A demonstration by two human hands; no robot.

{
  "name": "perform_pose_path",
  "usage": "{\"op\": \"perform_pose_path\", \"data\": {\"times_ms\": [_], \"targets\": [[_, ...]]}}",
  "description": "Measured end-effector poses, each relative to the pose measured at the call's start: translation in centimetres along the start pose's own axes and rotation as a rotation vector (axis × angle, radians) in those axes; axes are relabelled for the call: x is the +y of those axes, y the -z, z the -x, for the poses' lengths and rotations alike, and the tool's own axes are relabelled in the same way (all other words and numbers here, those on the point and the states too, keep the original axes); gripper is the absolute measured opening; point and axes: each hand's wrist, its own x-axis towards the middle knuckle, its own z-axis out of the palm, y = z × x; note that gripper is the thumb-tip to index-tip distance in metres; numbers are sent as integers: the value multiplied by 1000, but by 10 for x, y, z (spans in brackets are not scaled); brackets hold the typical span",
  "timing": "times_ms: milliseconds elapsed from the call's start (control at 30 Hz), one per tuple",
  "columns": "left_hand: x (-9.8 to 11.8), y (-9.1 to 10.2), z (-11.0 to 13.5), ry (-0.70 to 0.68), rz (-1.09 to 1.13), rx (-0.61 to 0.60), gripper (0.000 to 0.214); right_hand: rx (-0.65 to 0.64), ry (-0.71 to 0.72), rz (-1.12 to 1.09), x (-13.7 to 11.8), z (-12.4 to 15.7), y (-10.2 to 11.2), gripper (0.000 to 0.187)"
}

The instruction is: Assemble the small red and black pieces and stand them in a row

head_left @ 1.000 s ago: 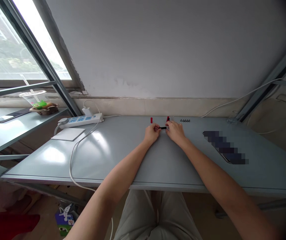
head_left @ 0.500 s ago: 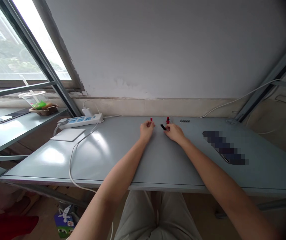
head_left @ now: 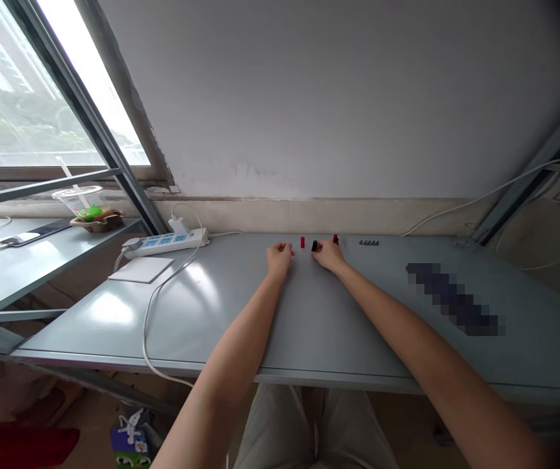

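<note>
On a grey metal table [head_left: 240,312], my left hand [head_left: 278,258] rests palm down, holding nothing, just left of a small red cylinder [head_left: 302,242]. My right hand [head_left: 327,255] has its fingertips at a small black piece [head_left: 314,245], which seems pinched upright, though it is too small to be certain. A second red piece [head_left: 335,240] stands just beyond my right hand. Several small dark parts [head_left: 368,243] lie in a row further right.
A white power strip [head_left: 165,246] with a plugged-in charger lies at the back left, beside a white pad [head_left: 141,269] and a loose white cable [head_left: 148,326]. A pixelated dark object [head_left: 456,299] lies on the right. The wall backs the table.
My hands have moved apart since the earliest frame, when both touched the black piece. The black piece has shifted left with my right hand. The view has also shifted slightly.
</note>
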Motion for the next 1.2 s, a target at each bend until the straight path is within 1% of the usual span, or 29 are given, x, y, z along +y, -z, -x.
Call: {"op": "perform_pose_path", "data": {"times_ms": [233, 333, 500, 633, 767, 900, 1033, 1133, 1200], "targets": [[-4, -1, -1, -41, -87, -32, 20, 3, -58, 114, -9, -11, -13, 19], [-6, -1, -3, -47, -99, -30, 22, 4, -75, 129, -11, -14, -15, 22], [-8, -2, -5, -59, -103, -36, 24, 14, -108, 132, -14, -14, -14, 22], [-7, -3, -4, -65, -109, -41, 23, 33, -99, 140, -14, -13, -14, 21], [-5, -2, -3, -66, -113, -46, 23, 25, -83, 156, -12, -15, -16, 19], [-5, -2, -2, -78, -123, -53, 24, 19, -61, 159, -7, -14, -18, 25], [-5, -3, -2, -120, -163, -53, 25, 21, -26, 194, -2, -6, -12, 32], [-4, -3, -1, -163, -233, -51, 25, -4, 42, 227, 3, 7, 1, 27], [-3, -3, 1, -193, -269, -57, 26, -10, 60, 227, 8, 18, 13, 23]]}}
